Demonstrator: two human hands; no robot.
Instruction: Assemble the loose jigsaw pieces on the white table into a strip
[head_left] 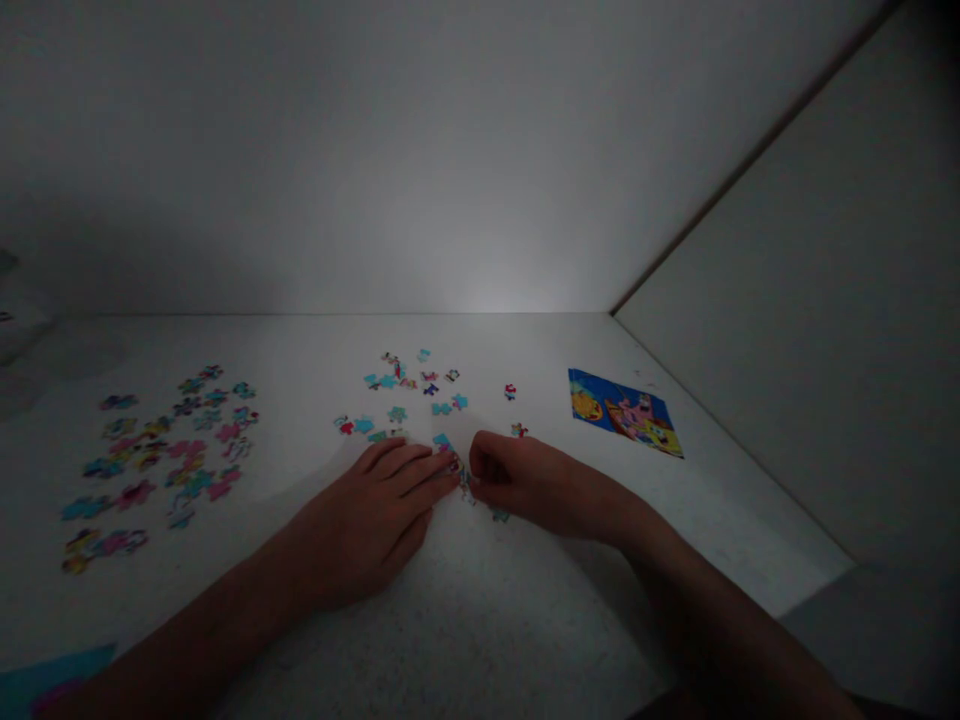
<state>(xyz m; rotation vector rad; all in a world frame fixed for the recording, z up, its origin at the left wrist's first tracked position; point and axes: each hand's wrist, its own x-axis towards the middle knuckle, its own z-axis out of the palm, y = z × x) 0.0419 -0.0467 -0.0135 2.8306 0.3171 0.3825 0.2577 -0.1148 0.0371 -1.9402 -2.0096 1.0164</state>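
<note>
White tabletop | dim wall | left hand outstretched | right hand curled, grip unclear

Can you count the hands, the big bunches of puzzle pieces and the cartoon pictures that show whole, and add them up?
Hands: 2 (left hand, right hand)
Bunches: 2 (left bunch, middle bunch)
Whole cartoon pictures: 1 (cartoon picture)
Total: 5
Single pieces overlap or hide, so I can't count those.
</note>
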